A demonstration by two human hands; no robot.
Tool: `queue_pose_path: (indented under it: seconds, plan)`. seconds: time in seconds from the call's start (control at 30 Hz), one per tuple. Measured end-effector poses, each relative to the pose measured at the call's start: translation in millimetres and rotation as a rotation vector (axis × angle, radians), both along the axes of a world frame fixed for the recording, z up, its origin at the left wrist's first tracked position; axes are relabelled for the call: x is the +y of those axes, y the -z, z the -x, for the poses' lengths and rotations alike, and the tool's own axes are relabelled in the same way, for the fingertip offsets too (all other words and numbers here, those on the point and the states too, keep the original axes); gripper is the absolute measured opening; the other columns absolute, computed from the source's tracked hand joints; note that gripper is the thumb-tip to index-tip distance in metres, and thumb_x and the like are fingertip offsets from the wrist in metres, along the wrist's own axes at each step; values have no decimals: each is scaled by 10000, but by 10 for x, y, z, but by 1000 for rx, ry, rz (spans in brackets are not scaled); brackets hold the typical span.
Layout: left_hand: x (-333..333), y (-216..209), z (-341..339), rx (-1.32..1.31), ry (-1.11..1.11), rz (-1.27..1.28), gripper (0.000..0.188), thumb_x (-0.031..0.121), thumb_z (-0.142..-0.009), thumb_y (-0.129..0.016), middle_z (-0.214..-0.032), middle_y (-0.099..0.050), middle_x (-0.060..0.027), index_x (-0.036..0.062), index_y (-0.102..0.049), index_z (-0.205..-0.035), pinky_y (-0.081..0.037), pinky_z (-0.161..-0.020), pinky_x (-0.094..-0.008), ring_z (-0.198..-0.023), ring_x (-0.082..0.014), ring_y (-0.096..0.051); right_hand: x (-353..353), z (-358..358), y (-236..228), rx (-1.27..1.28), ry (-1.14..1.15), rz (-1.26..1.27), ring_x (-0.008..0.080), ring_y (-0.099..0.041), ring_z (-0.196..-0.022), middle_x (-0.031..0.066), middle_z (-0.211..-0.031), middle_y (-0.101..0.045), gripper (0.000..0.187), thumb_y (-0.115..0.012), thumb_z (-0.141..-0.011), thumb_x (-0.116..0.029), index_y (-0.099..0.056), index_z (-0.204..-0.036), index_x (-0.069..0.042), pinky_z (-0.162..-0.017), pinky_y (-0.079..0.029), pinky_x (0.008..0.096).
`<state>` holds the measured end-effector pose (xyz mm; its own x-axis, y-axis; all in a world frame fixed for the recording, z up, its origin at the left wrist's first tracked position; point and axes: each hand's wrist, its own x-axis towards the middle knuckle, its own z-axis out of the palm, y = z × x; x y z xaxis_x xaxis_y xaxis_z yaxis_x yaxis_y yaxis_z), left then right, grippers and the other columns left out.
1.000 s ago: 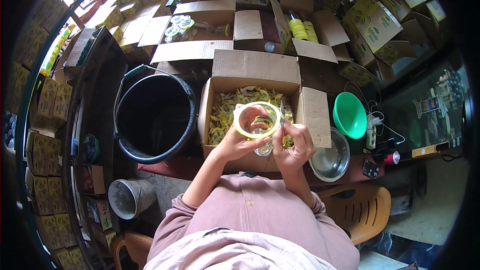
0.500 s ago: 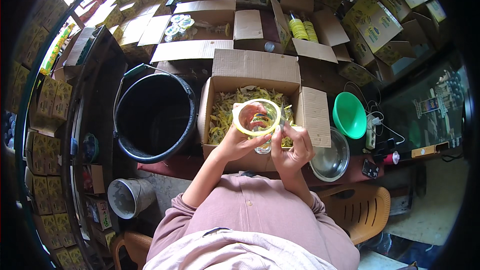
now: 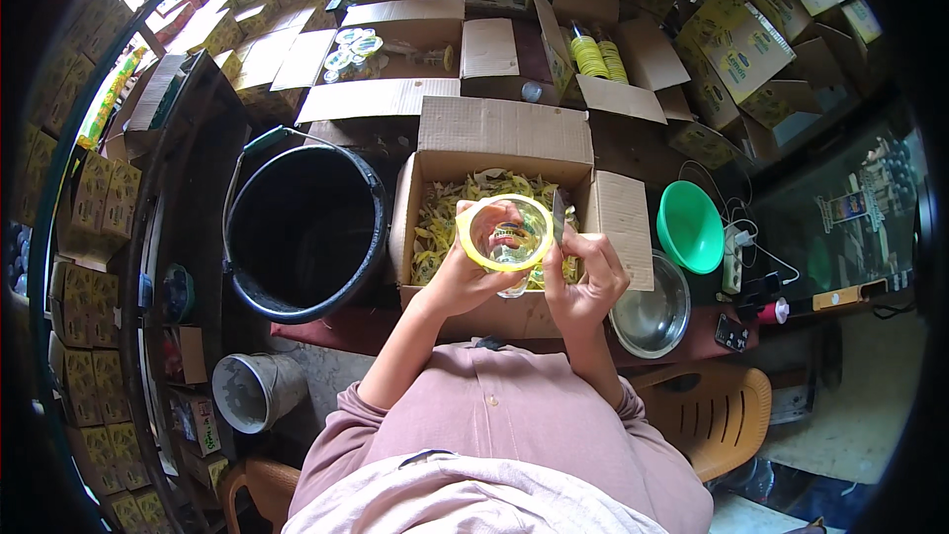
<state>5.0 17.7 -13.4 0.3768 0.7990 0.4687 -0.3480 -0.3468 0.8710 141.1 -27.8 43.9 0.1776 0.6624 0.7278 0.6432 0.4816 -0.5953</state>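
Hands [image 3: 461,282] hold yellow-rimmed jar [image 3: 494,249] (lettered label [image 3: 509,234] inside), blade [image 3: 559,217].

The clear cup [image 3: 506,236] and a yellow carton [image 3: 739,51] are lettered.

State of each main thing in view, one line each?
Left hand: closed around the cup
Cup: held, mouth facing the camera
Right hand: holding a blade
Blade: beside the cup's rim
Middle carton: open, yellow scraps inside
Black bucket: uncovered, inside dark
Green bowl: uncovered
Clear bowl: uncovered
Back-left carton: open, tubs inside
Back-right carton: open, yellow stacks inside
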Motion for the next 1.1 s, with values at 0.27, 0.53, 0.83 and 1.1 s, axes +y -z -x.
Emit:
queue_pose_path:
  seconds: [0.27,0.53,0.83,1.1]
  plan:
    - [17,18,44,161,32,-56,611,20,-655,-722,-1113,-375,-66,58,-376,-1157,-447,-824,-283,-1080,-165,-413,22,-73,28,9,-4,51,159,-598,-594,80,-720,-601,221,-641,-672,22,-633,-889,-18,-549,-478,255]
    - [35,-31,48,84,79,-17,610,8,-663,-711,-1120,-382,-73,60,-372,-1167,-448,-810,-284,-1078,-164,-418,-66,-45,81,23,22,38,165,-598,-605,84,-714,-597,210,-647,-671,24,-635,-878,-11,-561,-484,262]
    - [20,-45,49,30,56,-9,634,7,-636,-707,-1113,-393,-84,42,-369,-1171,-445,-820,-275,-1070,-183,-403,-129,11,59,-82,90,-12,157,-598,-611,72,-713,-595,235,-654,-666,22,-640,-897,-20,-567,-488,258]
    - [-8,56,58,173,3,-71,665,32,-603,-758,-1105,-382,-74,48,-395,-1160,-451,-848,-291,-1063,-177,-431,-72,-19,32,-115,117,28,163,-594,-609,66,-723,-598,256,-640,-661,24,-642,-909,-40,-569,-486,264]
